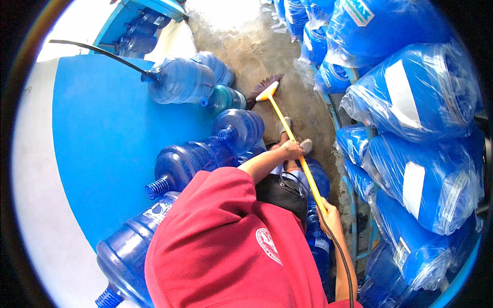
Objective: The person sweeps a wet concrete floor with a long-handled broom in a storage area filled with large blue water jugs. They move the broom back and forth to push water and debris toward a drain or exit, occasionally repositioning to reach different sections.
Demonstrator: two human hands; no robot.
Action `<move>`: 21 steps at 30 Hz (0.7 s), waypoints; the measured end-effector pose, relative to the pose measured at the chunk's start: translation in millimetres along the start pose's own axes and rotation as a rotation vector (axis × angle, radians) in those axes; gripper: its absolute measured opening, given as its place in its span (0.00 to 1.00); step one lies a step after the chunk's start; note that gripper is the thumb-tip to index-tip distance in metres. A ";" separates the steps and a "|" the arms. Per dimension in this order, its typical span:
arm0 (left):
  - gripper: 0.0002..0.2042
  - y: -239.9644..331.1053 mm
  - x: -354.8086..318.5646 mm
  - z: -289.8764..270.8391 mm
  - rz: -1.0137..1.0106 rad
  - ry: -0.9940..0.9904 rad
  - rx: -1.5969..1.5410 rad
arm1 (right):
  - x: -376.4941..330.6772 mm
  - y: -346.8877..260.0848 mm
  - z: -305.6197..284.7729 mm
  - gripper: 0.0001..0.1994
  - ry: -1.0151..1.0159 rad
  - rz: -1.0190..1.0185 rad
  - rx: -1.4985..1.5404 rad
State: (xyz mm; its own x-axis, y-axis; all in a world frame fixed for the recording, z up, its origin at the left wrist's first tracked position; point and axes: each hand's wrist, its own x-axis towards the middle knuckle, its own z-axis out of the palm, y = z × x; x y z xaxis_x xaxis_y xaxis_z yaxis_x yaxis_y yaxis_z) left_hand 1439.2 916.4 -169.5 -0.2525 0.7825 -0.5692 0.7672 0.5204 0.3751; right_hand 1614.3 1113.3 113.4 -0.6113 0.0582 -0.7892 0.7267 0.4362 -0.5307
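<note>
Yellow runs slantwise through the middle of the view: a long, straight-poled broom with a yellow-and-white cap and dark purplish bristles (pixel 307 172), which we see gripped at two points. Its head lies on the damp, grey-brown concrete floor (pixel 251 46), the bristles fanned out, near a green-blue translucent bottle (pixel 226 97).

We see the left hand (pixel 291 150) farther up the pole toward the head, fingers curled round it. The right hand (pixel 328 210) sits lower, near the other end, its fingers also bent around the pole; the fisheye bend and the angle make the exact wrap hard for us to judge. A thin black cable (pixel 336 241) crosses beside the right hand and forearm.

Below us is a red cloth shirt with a round white emblem (pixel 215 246), with a black mesh pouch (pixel 281 197) just beyond it and a pale shoe (pixel 306 146) near the pole.

To our left, big, ribbed, blue plastic water bottles (pixel 192 161) lie along a blue-and-white wall (pixel 108 143). To our right, solid-blue containers wrapped in clear plastic (pixel 411 92) are stacked on a light-blue metal rack (pixel 458 287).
</note>
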 end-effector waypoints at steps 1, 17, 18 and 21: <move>0.13 -11.3 2.7 -0.9 -0.073 0.088 0.064 | 17.2 -6.9 3.9 0.19 0.002 -0.026 0.038; 0.36 -64.6 -58.2 -58.2 -0.461 0.229 -0.345 | 170.2 -72.7 60.7 0.17 0.081 -0.218 -0.026; 0.36 -64.1 -58.4 -63.0 -0.435 0.202 -0.306 | 165.5 -68.8 59.1 0.17 0.060 -0.241 0.011; 0.23 -61.5 -54.3 -81.4 -0.181 0.348 -0.078 | 117.8 -40.2 16.8 0.19 -0.010 -0.266 0.052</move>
State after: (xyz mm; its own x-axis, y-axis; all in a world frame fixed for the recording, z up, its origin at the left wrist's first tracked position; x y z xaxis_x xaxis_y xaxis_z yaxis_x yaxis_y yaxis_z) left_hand 1357.7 869.7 -102.2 -0.5745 0.7379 -0.3542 0.6481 0.6744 0.3538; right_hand 1518.3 1087.6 36.6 -0.7798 -0.0612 -0.6230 0.5565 0.3882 -0.7346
